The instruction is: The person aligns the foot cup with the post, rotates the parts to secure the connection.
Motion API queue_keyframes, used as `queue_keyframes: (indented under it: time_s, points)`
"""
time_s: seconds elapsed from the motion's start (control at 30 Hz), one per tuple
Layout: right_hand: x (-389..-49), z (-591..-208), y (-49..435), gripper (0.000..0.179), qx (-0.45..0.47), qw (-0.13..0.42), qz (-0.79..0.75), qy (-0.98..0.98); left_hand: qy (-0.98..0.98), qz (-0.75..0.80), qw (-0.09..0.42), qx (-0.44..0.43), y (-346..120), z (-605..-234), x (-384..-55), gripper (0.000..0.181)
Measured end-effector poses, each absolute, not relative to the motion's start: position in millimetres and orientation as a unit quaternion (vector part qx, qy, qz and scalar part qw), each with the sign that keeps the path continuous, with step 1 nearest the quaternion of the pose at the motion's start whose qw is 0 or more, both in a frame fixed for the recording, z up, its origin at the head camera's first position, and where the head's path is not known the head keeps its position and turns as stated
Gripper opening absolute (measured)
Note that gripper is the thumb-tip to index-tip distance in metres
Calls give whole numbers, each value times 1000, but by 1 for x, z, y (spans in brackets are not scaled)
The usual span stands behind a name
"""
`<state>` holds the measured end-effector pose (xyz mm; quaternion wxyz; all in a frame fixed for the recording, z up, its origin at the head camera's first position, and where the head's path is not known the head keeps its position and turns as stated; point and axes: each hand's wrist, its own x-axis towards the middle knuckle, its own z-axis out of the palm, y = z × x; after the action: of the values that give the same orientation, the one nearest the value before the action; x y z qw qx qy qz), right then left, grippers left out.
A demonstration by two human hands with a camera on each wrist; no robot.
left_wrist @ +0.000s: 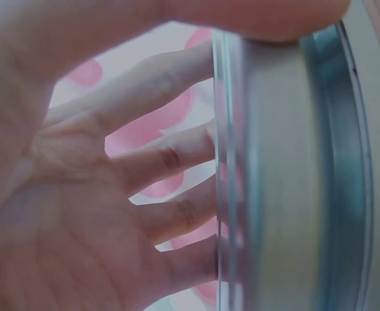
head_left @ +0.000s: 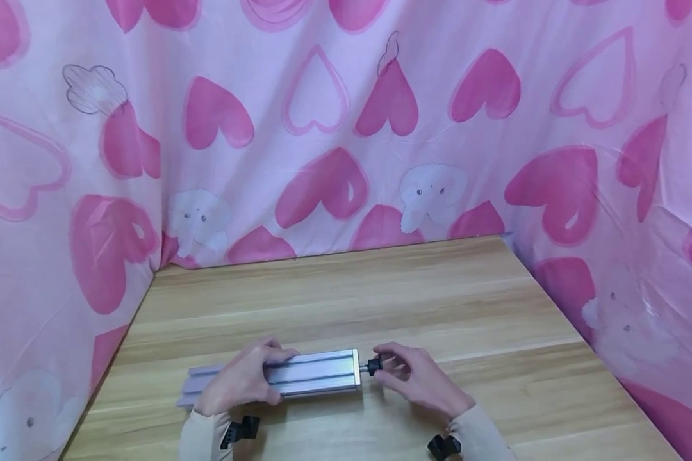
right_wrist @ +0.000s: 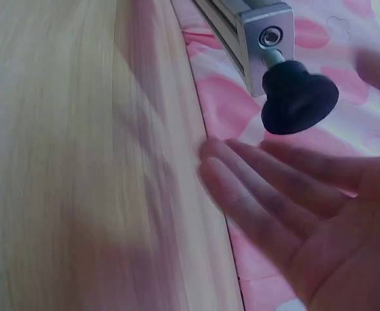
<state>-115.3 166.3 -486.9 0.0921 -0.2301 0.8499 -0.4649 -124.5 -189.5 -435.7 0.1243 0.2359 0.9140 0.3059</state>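
Observation:
A silver aluminium linear slide (head_left: 317,372) lies lengthwise near the front of the table. My left hand (head_left: 239,383) grips it across its width, thumb on the near side and fingers on the far side; the left wrist view shows the grooved metal (left_wrist: 280,175) between them. From the end plate (right_wrist: 256,55) at the slide's right end, a short shaft sticks out with a flared black knob (right_wrist: 300,97) on it. My right hand (head_left: 421,381) is around this knob, its fingers loosely bent and spread. A gap shows between knob and fingers (right_wrist: 267,188) in the right wrist view.
The wood-grain table (head_left: 352,294) is enclosed at the back and both sides by a pink curtain (head_left: 346,128) with heart prints. Black wrist straps with mounts (head_left: 240,431) are on both sleeves. The table's right edge runs diagonally beyond my right hand.

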Motion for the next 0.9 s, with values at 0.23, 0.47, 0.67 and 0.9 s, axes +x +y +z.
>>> queue_keyframes:
  time_s: [0.23, 0.47, 0.67, 0.9]
  points:
    - [-114, -491, 168, 57, -318, 9, -494, 809, 916, 305, 118, 234, -188, -436, -124, 76]
    - [-118, -489, 168, 46, -262, 70, -500, 823, 919, 297, 124, 228, -187, -432, -122, 76]
    - [-120, -489, 167, 42, -222, 120, -510, 822, 923, 288, 124, 223, -186, -432, -121, 75]
    - [-122, -488, 167, 37, -221, 134, -521, 813, 926, 278, 124, 221, -183, -429, -121, 75]
